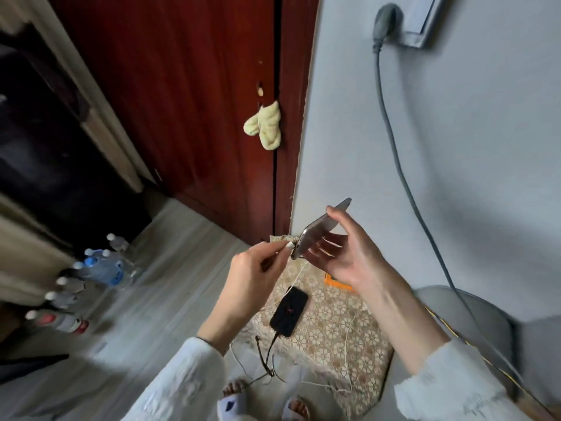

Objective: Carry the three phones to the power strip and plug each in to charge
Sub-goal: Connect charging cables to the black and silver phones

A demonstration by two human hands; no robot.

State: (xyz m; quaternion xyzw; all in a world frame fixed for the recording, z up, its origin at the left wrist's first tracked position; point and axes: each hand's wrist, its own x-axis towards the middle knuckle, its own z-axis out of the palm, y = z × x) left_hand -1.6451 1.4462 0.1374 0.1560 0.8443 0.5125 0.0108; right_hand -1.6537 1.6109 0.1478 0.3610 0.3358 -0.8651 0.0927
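A silver phone tilts above a patterned mat, gripped by the right hand; the left hand pinches a white cable plug at its lower edge. A black phone lies plugged in on the mat, bare floor to the left.

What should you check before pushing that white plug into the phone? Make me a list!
1. Right hand holds the silver phone steady: ok.
2. Left hand pinches the white plug: ok.
3. Plug tip at the phone's bottom edge: ok.
4. Plug lined up with the port: cannot tell.
5. White cable hangs loose, not snagged: ok.
6. Black phone on the mat already has a cable: ok.
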